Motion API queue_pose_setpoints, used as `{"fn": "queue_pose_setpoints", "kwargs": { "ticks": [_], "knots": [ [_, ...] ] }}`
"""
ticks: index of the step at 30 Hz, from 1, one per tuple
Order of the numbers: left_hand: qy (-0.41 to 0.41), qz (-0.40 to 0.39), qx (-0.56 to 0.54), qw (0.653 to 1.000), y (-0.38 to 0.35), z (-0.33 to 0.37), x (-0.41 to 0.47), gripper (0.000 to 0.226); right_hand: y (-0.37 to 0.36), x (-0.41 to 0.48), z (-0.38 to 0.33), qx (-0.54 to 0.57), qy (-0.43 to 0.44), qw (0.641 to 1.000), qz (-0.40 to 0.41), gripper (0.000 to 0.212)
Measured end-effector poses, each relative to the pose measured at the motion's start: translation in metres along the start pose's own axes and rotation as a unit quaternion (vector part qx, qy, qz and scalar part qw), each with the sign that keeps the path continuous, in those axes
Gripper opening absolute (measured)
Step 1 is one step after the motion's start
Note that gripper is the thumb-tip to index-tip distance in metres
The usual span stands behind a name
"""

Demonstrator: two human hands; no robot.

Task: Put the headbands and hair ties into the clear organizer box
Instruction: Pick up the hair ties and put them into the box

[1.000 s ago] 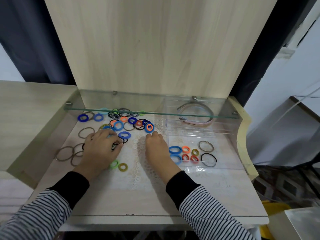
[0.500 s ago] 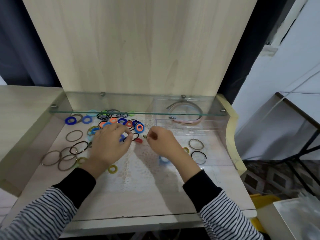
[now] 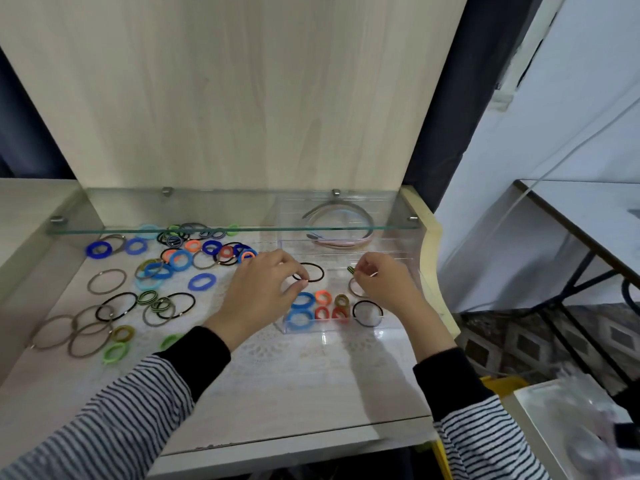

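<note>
Low over the right side of the tabletop (image 3: 311,393), I see both hands above the clear organizer box (image 3: 346,329). The left hand (image 3: 256,292) pinches a thin black hair tie (image 3: 313,271); the right hand (image 3: 384,285) pinches a small striped tie (image 3: 350,270). I judge this the dropping step: next, release each into a compartment. Loose hair ties (image 3: 156,271) crowd the left half. Headbands (image 3: 341,233) lie in the box's far section, beneath a glass shelf (image 3: 207,231); a wooden panel (image 3: 242,98) rises behind.

The right hand (image 3: 384,282) hides most of a grey hair tie (image 3: 352,289).
</note>
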State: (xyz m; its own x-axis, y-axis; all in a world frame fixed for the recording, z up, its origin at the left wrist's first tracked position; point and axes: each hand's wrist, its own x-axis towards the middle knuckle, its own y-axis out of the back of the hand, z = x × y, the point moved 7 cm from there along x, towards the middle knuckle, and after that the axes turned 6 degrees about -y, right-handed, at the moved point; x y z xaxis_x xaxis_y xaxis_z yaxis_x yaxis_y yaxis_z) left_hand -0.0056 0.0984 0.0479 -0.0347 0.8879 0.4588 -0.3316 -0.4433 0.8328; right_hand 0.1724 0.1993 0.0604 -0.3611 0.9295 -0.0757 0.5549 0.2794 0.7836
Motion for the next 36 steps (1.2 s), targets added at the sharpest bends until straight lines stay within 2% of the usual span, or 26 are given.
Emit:
{"fn": "queue_pose_setpoints", "kwargs": {
  "ticks": [7, 14, 18, 22, 26, 32, 36],
  "knots": [
    [0.008, -0.067, 0.066, 0.996, -0.02, 0.001, 0.016, 0.014, 0.009, 0.003, 0.04, -0.054, -0.048, 0.997, 0.041, 0.011],
    [0.016, -0.124, 0.11, 0.986, -0.026, 0.002, 0.019, 0.023, 0.009, 0.006, 0.057, -0.141, -0.084, 0.986, 0.04, 0.018],
    [0.02, -0.074, 0.061, 0.995, -0.02, -0.001, 0.012, 0.023, 0.011, 0.008, 0.058, -0.172, -0.082, 0.981, 0.04, 0.019],
    [0.026, -0.014, 0.043, 0.999, -0.007, -0.009, -0.003, 0.022, 0.009, 0.009, 0.059, -0.185, -0.086, 0.979, 0.005, 0.018],
    [0.064, 0.001, 0.049, 0.997, 0.002, -0.027, -0.018, 0.03, 0.013, 0.009, 0.055, -0.206, -0.096, 0.974, -0.011, 0.017],
    [0.114, -0.007, 0.082, 0.99, 0.009, -0.059, -0.041, 0.039, 0.0, 0.003, 0.002, -0.204, -0.002, 0.978, 0.031, 0.02],
    [0.147, -0.024, 0.109, 0.983, 0.017, -0.081, -0.058, 0.045, -0.026, -0.01, -0.046, -0.144, 0.071, 0.986, 0.044, 0.021]
  ]
}}
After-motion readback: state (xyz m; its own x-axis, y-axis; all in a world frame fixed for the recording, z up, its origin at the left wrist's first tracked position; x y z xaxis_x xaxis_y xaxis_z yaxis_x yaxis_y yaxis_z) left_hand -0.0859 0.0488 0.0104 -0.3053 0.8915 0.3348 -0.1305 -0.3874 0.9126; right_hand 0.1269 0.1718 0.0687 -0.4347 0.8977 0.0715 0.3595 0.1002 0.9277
